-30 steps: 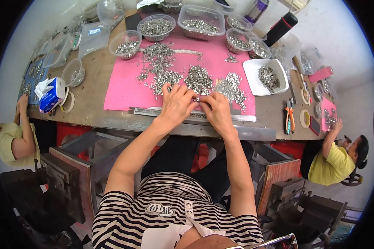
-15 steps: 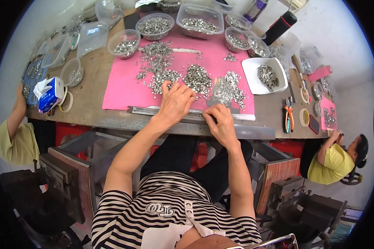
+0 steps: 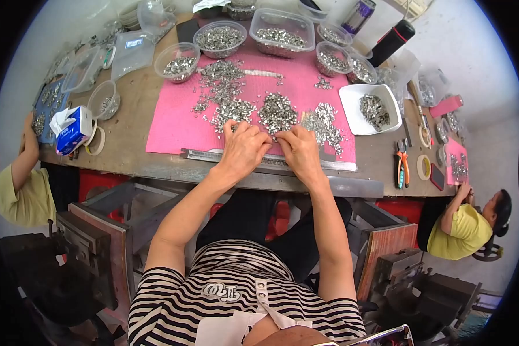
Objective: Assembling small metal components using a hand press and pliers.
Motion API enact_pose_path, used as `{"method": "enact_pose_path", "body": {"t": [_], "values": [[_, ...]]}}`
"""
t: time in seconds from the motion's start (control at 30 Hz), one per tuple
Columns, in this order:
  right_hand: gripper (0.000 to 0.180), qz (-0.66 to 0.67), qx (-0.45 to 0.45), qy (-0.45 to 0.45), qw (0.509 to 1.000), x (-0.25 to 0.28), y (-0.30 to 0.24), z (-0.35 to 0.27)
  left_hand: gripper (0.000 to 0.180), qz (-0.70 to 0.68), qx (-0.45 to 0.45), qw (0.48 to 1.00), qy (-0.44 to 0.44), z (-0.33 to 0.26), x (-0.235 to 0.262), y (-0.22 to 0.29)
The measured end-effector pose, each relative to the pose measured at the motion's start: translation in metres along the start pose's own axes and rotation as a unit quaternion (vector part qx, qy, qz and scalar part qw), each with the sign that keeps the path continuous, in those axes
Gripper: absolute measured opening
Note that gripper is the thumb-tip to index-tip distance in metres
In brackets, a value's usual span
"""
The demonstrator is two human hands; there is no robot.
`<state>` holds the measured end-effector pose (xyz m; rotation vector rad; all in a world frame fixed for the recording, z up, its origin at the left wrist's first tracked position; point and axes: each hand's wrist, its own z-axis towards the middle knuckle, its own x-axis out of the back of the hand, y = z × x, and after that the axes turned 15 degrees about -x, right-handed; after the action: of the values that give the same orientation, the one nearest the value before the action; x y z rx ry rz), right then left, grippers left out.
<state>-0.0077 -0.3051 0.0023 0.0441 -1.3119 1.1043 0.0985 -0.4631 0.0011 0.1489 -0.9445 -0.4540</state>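
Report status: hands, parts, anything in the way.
Left hand and right hand side by side on the pink mat, fingertips at the pile of small metal parts. Grip unclear. Metal rail lies under the hands.

Both bare forearms reach forward and converge, the left hand (image 3: 244, 147) and right hand (image 3: 299, 151) lying palm-down side by side, fingers curled, fingertips nearly meeting.

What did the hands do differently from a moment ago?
Half a second ago the right hand had slid back toward the table edge, away from the left hand. Now it is forward beside it again, both at the small metal pieces on the pink mat. Whether either pinches a piece cannot be told. Piles, bowls and metal ruler stayed put.
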Motion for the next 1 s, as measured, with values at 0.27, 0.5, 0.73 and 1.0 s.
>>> {"method": "enact_pose_path", "body": {"t": [0.27, 0.5, 0.73, 1.0], "values": [[0.008, -0.009, 0.019, -0.006, 1.0, 0.005, -0.004, 0.001, 0.008, 0.011, -0.014, 1.0, -0.01, -0.001, -0.003, 0.0], [0.015, 0.084, -0.06, -0.065, 0.993, 0.041, -0.002, -0.034, 0.009, -0.072, -0.061, 0.995, 0.009, -0.007, 0.001, 0.028], [0.017, 0.048, -0.011, -0.019, 0.999, 0.04, -0.004, -0.048, 0.01, -0.061, -0.072, 0.995, 0.035, -0.007, -0.011, 0.038], [0.017, 0.076, -0.016, -0.032, 0.996, 0.039, 0.0, -0.048, 0.007, -0.036, -0.017, 0.998, 0.049, -0.007, -0.004, 0.016]]}}
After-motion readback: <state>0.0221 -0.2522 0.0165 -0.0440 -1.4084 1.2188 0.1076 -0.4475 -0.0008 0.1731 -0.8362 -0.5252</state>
